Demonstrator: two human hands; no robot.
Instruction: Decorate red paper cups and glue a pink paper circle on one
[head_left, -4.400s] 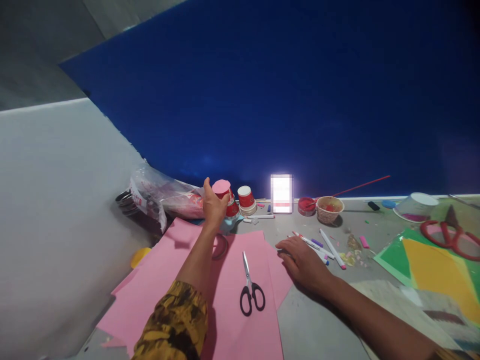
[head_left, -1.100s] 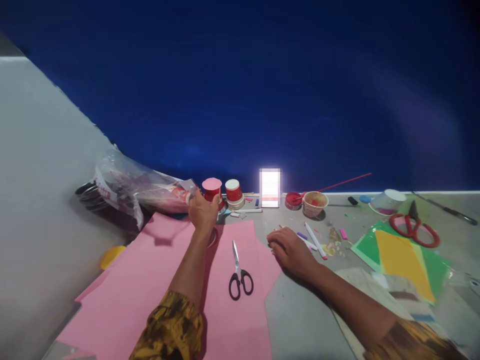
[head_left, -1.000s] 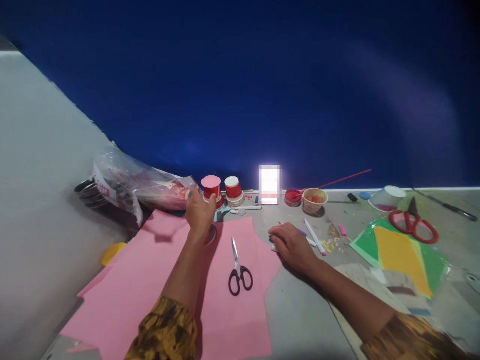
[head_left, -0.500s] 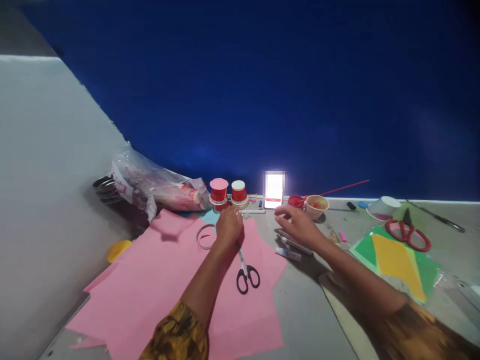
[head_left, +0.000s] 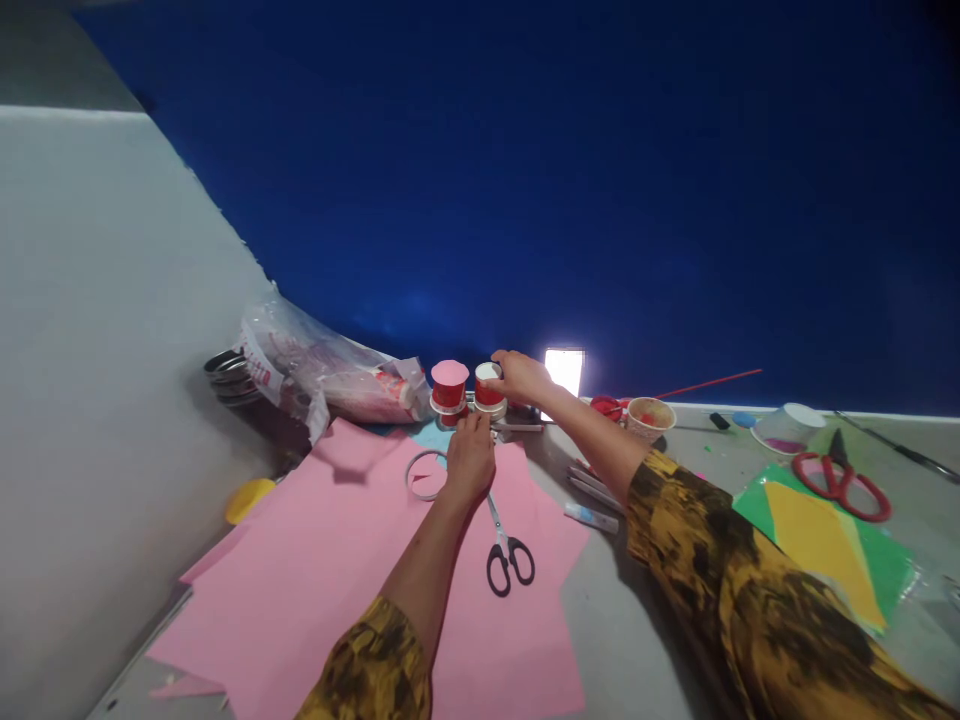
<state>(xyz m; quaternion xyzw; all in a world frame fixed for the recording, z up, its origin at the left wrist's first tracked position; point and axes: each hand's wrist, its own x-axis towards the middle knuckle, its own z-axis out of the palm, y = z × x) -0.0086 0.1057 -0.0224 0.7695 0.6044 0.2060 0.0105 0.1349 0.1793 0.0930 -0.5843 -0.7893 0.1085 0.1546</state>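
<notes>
Grey tabletop (head_left: 604, 620) carries pink sheets (head_left: 300, 590); white-topped red cup (head_left: 488, 394) at back; tan cup (head_left: 648, 428), markers (head_left: 590, 517) right; green sheet (head_left: 885, 565) far right.

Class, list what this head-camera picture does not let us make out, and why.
Head view: tips of the black-handled scissors, behind the left hand.
Head view: content of the lit screen, lost in glare.
Head view: whether the right hand grips the white-topped cup, too small.

Pink sheets (head_left: 300, 560), matt paper; scissor blades (head_left: 493, 512), shiny metal.
</notes>
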